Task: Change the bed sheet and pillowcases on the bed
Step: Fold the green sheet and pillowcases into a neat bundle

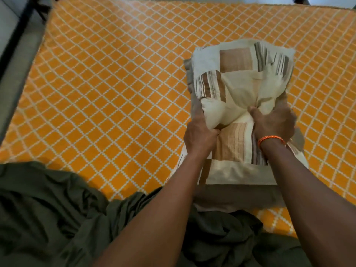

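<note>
Both hands, the left hand [200, 132] and right hand [273, 122], clutched bunched fabric of the cream patchwork pillowcase with brown striped patches [240, 74], which lay on the orange lattice-patterned bed sheet [106, 83] beside a crumpled olive-green sheet [48, 209].

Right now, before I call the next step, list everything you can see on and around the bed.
pillow: one, in a cream cover with brown and beige striped patches, on the right half of the bed, held up at its near end.
bed sheet: one, orange with a white diamond grid, spread over the mattress.
dark cloth: one bunched heap, olive green, on the near edge of the bed.
bracelet: one, orange, on the right wrist.
left hand: grips the pillow's near left side, fingers curled into the cover.
right hand: grips the bunched cover at the near right.
</note>
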Tool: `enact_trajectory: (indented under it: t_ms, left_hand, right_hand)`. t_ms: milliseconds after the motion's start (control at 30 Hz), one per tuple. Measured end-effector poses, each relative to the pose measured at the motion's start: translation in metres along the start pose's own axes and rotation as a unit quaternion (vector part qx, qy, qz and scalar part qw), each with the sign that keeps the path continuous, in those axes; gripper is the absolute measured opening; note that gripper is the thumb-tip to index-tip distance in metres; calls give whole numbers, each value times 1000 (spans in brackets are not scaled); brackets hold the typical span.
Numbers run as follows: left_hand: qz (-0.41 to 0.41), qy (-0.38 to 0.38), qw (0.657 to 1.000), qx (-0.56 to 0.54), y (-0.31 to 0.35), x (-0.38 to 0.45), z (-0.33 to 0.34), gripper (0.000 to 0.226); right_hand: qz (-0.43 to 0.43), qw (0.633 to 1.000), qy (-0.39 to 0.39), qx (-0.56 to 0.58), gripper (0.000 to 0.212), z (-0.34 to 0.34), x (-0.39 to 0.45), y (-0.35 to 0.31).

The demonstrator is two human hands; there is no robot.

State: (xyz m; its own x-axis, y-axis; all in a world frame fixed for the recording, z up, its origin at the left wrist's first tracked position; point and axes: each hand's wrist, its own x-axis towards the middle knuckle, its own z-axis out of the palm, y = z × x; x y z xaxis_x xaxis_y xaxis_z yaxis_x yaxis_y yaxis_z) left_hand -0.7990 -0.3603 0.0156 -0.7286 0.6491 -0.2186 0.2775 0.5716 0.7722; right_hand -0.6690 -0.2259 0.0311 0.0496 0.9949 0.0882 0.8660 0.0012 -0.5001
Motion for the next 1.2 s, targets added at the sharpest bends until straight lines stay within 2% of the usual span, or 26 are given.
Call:
enact_trajectory:
  t_ms: [133,300,433,567,633,667,733,800,867,933,1067,1200]
  left_hand:
    - [6,62,997,34,-34,22,-74,90]
    - [-12,203,975,84,-107,30,-183,86]
    - [-60,256,959,105,-159,38,-273,82]
    - [-48,295,950,94,-207,63,-356,80]
    - [-47,279,954,97,-233,84,-388,82]
    - [-55,247,962,99,-247,95,-399,87]
    - [-77,137,982,105,-272,113,-414,105]
    - [-119,12,984,134,-294,127,-422,117]
    - [-138,-64,962,227,-306,130,-420,101]
    - [-111,-73,957,257,-306,127,-411,83]
    - [-65,-64,984,155,-293,113,-376,56]
    - [-10,-40,994,104,-260,100,-324,35]
  right_hand:
    - [-6,1000,3,24,62,29,-47,-67]
    - [-47,997,-11,65,43,73,-145,-180]
    - [-106,988,-34,105,44,105,-223,-266]
    - [-134,982,-56,120,46,131,-273,-350]
    - [-138,983,-70,101,49,146,-291,-383]
    - [-137,982,-84,97,50,156,-297,-394]
    - [-123,980,-114,107,52,174,-302,-402]
    - [-98,980,-135,110,45,191,-302,-398]
    - [-95,983,-128,89,28,201,-300,-385]
    - [-116,982,-129,75,22,205,-299,-372]
    - [-133,958,-210,141,26,209,-293,-343]
    - [-165,936,-243,195,31,201,-274,-302]
